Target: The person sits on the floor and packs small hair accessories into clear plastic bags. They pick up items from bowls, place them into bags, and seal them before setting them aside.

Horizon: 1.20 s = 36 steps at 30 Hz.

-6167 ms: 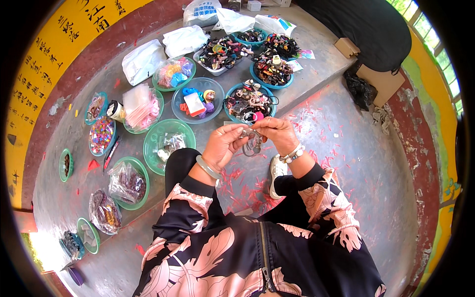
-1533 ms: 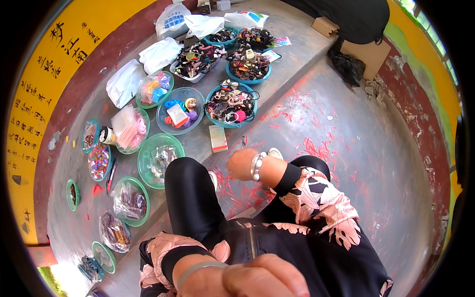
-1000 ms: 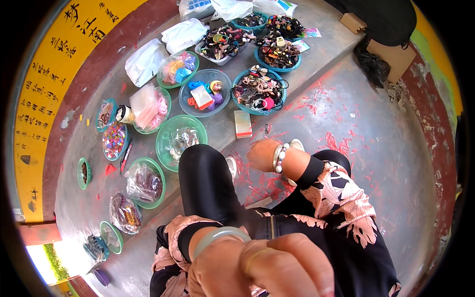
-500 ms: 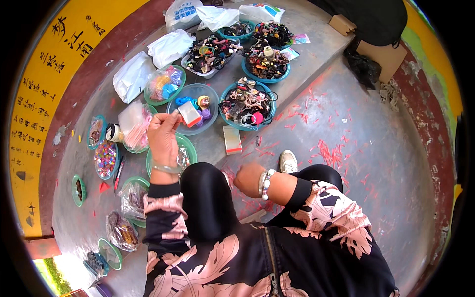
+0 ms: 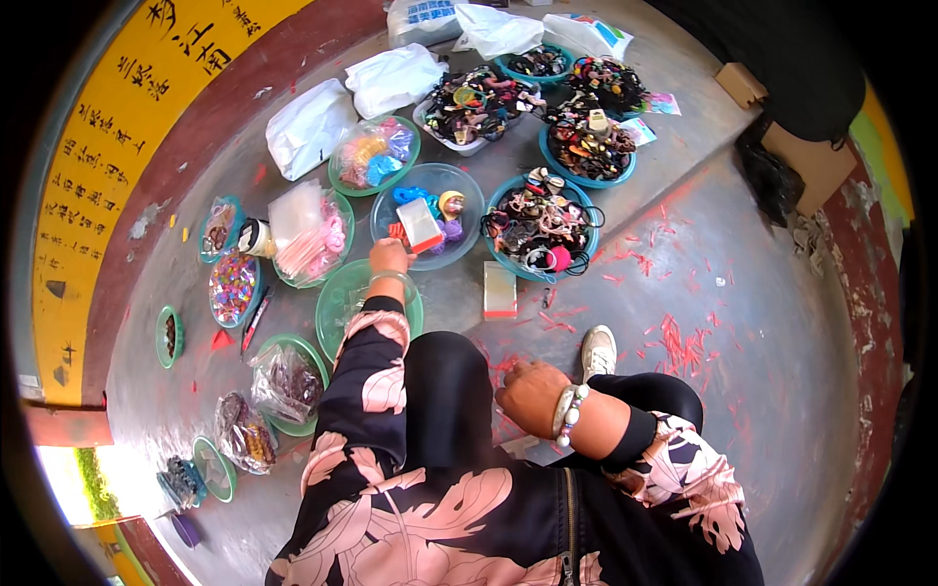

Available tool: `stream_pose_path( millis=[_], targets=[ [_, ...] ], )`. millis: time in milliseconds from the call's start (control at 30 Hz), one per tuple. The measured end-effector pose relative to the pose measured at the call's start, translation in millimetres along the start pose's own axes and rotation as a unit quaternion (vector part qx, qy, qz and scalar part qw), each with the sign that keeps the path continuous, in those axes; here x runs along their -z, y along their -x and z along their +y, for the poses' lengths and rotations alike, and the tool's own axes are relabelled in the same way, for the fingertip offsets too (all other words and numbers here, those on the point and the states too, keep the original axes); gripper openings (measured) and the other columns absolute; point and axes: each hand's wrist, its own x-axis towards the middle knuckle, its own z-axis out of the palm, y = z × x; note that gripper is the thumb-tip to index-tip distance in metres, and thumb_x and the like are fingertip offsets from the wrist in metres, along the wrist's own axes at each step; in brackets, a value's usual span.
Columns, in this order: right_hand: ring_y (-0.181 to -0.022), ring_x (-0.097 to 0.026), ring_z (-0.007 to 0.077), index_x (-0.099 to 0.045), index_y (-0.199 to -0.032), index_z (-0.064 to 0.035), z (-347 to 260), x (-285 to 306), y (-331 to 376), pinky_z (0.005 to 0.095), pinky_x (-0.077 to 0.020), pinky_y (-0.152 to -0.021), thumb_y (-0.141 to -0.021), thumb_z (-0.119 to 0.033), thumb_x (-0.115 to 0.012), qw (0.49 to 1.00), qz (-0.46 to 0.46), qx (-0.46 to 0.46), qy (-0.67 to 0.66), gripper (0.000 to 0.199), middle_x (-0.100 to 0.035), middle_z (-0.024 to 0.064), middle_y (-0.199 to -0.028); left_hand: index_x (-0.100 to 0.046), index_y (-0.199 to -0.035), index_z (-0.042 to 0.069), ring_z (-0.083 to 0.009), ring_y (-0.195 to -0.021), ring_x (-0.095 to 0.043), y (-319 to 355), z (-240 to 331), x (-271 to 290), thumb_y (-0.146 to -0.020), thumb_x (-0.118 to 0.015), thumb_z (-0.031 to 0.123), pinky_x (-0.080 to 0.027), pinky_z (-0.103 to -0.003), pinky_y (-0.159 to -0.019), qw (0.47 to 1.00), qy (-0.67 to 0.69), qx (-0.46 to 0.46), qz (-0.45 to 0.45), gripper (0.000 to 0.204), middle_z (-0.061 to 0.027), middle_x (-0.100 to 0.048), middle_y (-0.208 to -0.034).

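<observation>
White-and-red, the box (image 5: 419, 225) lay just beyond and rightward of the nearer left hand (image 5: 391, 257), long axis pointing away; finger closure I couldn't tell.

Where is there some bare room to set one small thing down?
Ledge: between the paper cards and the brown carton. Floor: between the heap of red scraps and the maroon border at right. Crowded: around the left hand, with basins packed close.

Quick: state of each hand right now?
Left hand: at the clear bluish bowl; grip cannot be told.
Right hand: fingers look curled, back showing; any held item is hidden.
</observation>
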Motion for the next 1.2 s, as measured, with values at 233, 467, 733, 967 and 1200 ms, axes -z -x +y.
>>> stream_pose_path(
  millis=[233, 467, 733, 967, 1200],
  targets=[
    [-0.083, -0.059, 0.0266, -0.065, -0.080, -0.0061, 2, 4, 1, 0.0366, -0.0474, -0.068, -0.074, -0.014, -0.052, 1.000, -0.006, -0.010, 0.002, 0.017, -0.064, 0.0112, -0.084, -0.047, -0.108, -0.007, -0.0264, -0.059, -0.063, -36, -8, -34, -0.083, -0.047, 0.008, -0.048, -0.028, -0.041, 0.977, 0.117, 0.171, -0.044, 0.029, -0.0191, -0.061, -0.086],
    [-0.085, -0.059, 0.0265, -0.064, -0.082, -0.0059, 5, 2, -2, 0.0370, -0.0473, -0.069, -0.074, -0.015, -0.051, 1.000, -0.015, -0.009, 0.007, 0.017, -0.063, 0.0124, -0.085, -0.050, -0.099, 0.002, -0.0167, -0.052, -0.054, -54, -16, -57, -0.079, -0.062, 0.009, -0.039, -0.024, -0.038, 0.967, 0.127, 0.222, -0.008, 0.024, -0.0094, -0.056, -0.076],
    [-0.080, -0.060, 0.0282, -0.064, -0.084, -0.0062, 18, 8, -2, 0.0364, -0.0488, -0.064, -0.074, -0.016, -0.053, 0.998, 0.035, -0.053, 0.002, 0.018, -0.063, 0.0108, -0.085, -0.054, -0.080, 0.007, -0.0045, -0.038, -0.034, -3, 26, -26, -0.075, -0.068, 0.014, -0.025, -0.019, -0.034, 0.938, 0.262, 0.172, -0.148, 0.017, 0.0024, -0.046, -0.057],
    [-0.066, -0.058, 0.0194, -0.059, -0.096, -0.0009, 51, 50, 9, 0.0288, -0.0458, -0.056, -0.078, -0.018, -0.061, 0.768, 0.413, -0.190, -0.450, 0.024, -0.061, 0.0060, -0.081, -0.057, -0.079, 0.007, -0.0008, -0.037, -0.030, 148, 110, 17, -0.080, -0.062, 0.011, -0.022, -0.016, -0.034, 0.916, 0.282, -0.021, -0.285, 0.007, 0.0040, -0.051, -0.059],
    [-0.062, -0.048, 0.0035, -0.061, -0.086, -0.0022, 69, 47, 12, 0.0184, -0.0362, -0.051, -0.079, -0.014, -0.065, 0.557, 0.518, -0.172, -0.626, 0.015, -0.057, -0.0035, -0.073, -0.058, -0.081, 0.005, -0.0001, -0.039, -0.036, 265, 122, -9, -0.078, -0.066, 0.013, -0.025, -0.014, -0.035, 0.910, 0.249, -0.054, -0.327, 0.012, 0.0027, -0.056, -0.063]
  ],
)
